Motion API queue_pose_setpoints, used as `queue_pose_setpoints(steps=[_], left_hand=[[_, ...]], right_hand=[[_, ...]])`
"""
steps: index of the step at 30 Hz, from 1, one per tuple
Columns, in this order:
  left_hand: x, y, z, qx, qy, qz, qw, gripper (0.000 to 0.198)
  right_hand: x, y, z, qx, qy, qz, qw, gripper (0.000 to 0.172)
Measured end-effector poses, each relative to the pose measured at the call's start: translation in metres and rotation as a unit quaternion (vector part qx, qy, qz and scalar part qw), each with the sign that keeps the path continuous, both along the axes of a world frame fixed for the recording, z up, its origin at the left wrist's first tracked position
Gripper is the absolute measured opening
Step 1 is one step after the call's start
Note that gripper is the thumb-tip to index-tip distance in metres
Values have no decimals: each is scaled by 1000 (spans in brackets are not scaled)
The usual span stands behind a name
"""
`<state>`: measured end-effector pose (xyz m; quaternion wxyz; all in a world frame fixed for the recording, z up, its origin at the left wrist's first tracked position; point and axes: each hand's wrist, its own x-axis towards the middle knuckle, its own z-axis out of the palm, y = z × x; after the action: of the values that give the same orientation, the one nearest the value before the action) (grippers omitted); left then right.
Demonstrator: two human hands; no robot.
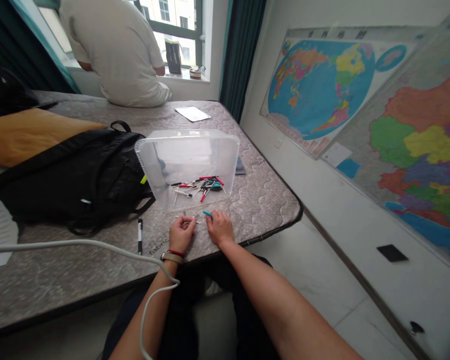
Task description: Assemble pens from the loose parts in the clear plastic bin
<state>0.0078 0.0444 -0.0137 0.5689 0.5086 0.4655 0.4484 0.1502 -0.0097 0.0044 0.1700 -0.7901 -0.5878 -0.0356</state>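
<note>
Pieces (pixel 197 217) by the left hand (pixel 181 234) are too small to identify; nearer map (pixel 423 145) exceeds the right edge; top edge crops the seated person (pixel 116 50).

Head View: Work Area

In right hand (pixel 220 228): slim teal piece (pixel 207 213). At fingertips of left hand (pixel 180 235): small pale parts (pixel 198 218), grip indistinct. Just beyond both hands: clear plastic bin (pixel 195 155) containing loose pen-like pieces (pixel 210 185) in red, black, teal and white. Left of bin, on mattress (pixel 266 200): black backpack (pixel 82 175) and black-and-white pen (pixel 140 236). On wall (pixel 307 182): colourful maps (pixel 318 92).
</note>
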Motion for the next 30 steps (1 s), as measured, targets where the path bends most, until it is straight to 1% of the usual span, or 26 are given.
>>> queue_pose_setpoints(steps=[2, 8, 16, 19, 21, 24, 26, 30], left_hand=[[-1, 0, -1, 6, 13, -5, 1000, 31], [0, -1, -2, 20, 95, 22, 995, 29], [1, -2, -3, 20, 92, 25, 995, 28], [2, -2, -2, 15, 69, 20, 997, 29], [3, -2, 0, 7, 34, 17, 999, 35], [1, -2, 5, 4, -21, -6, 1000, 57], [-1, -3, 8, 0, -43, -25, 999, 64], [-4, -2, 12, -28, -62, -29, 997, 50]], right_hand=[[-1, 0, 0, -2, -2, -3, 1000, 30], [-2, 0, 2, -5, -5, -5, 1000, 28], [-2, 1, 2, -2, -6, -2, 1000, 28], [-2, 1, 2, -2, -8, -3, 1000, 28], [-2, 1, 2, -4, -8, -2, 1000, 26], [-2, 1, 2, -4, -7, 3, 1000, 25], [-2, 1, 2, -4, -6, 3, 1000, 25], [-2, 2, 2, -1, -7, 0, 1000, 26]])
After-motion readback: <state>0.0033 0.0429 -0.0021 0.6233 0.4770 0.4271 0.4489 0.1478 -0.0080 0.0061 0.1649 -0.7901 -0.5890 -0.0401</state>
